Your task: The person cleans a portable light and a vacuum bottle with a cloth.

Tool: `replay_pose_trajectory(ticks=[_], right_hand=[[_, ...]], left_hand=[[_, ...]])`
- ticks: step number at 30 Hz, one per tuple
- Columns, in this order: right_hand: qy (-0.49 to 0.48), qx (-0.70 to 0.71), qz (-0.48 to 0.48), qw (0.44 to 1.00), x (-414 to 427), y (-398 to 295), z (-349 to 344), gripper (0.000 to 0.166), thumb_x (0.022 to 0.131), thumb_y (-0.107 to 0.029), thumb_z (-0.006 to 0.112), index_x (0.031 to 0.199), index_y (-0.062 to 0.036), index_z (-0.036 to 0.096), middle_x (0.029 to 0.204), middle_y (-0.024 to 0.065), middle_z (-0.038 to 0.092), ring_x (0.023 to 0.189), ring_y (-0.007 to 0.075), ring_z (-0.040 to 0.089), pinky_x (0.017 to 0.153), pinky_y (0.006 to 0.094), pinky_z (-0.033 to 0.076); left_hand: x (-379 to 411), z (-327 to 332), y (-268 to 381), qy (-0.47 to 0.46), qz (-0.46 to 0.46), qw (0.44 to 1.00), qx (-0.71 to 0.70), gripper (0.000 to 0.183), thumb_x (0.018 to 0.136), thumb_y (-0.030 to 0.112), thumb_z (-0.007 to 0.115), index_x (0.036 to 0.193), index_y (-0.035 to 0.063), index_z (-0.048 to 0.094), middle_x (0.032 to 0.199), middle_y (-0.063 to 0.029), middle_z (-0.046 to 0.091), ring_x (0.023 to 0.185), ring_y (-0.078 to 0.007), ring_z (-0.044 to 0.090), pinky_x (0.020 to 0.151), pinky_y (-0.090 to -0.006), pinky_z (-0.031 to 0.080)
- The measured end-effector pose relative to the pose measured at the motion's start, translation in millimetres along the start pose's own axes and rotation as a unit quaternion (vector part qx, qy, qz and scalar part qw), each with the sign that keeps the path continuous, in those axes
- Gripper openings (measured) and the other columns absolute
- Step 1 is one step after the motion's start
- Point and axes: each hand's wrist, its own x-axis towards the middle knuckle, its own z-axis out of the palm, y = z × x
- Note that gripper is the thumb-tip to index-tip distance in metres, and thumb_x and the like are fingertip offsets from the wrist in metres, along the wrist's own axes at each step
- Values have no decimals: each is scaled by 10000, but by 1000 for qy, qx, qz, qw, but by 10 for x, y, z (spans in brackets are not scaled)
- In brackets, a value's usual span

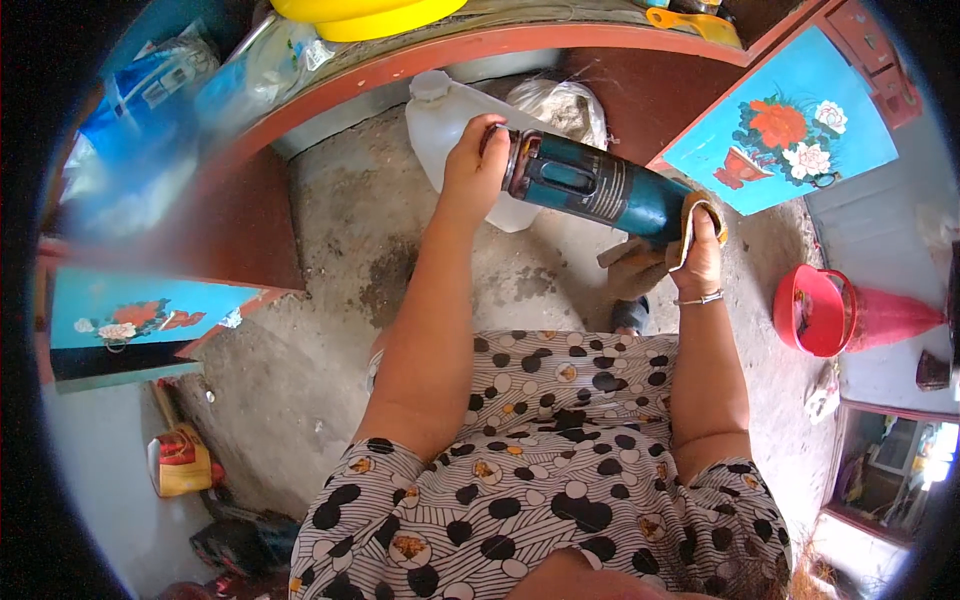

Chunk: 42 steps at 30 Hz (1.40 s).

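A dark teal cylindrical flask point(600, 184) with a side handle lies nearly level in the air between my hands. My left hand point(480, 161) grips its dark, capped end. At the other end, my right hand point(699, 251) holds a folded brown-and-white cloth point(688, 229) against the flask, and part of the cloth hangs below. Beneath and behind the flask, a translucent white plastic jug point(442, 124) is on the concrete floor. The flask bears pale writing on its side.
A red-edged counter point(525, 37) curves across the top, with a yellow basin point(375, 19) on it. Painted blue cabinet doors point(787, 120) stand at both sides. A white sack point(562, 109) lies under the counter; a red basket point(814, 311) is at the right.
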Motion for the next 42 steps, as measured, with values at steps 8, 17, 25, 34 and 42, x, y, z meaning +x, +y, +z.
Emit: replay_pose_trajectory(ticks=[8,17,25,34,42], right_hand=[[2,-14,-11,1000,-7,22,-6,275,836,-274,619,1027,-78,587,945,44,626,821,202,614,685,344,524],[2,22,26,999,93,-44,-33,279,836,-303,616,1020,-95,591,964,40,628,875,211,597,776,371,505],[21,32,22,999,130,-20,-120,278,852,-305,590,1028,-91,583,978,57,621,891,231,593,801,402,499],[-7,13,-9,1000,22,-1,-52,347,857,-329,578,1092,-75,556,1033,72,606,922,244,590,819,403,493],[-9,19,-6,1000,48,25,-98,352,837,-339,604,1075,-82,567,1017,54,613,922,234,590,818,391,494]], left_hand=[[13,17,52,28,-12,997,77,311,825,250,610,1043,33,561,877,-99,629,824,-193,592,753,-296,454],[-55,37,-94,-51,63,997,10,511,778,45,520,1263,33,360,1092,-141,544,988,-195,529,872,-300,412],[-59,102,23,-57,81,995,-30,469,747,22,504,1210,19,425,1047,-116,537,953,-196,521,867,-296,409],[13,97,-43,-19,87,996,-31,380,727,21,534,1105,33,495,1012,-113,546,905,-198,534,831,-299,426],[-17,84,2,-39,87,994,-58,416,735,-7,478,1146,57,480,1012,-69,548,949,-165,514,877,-294,396]])
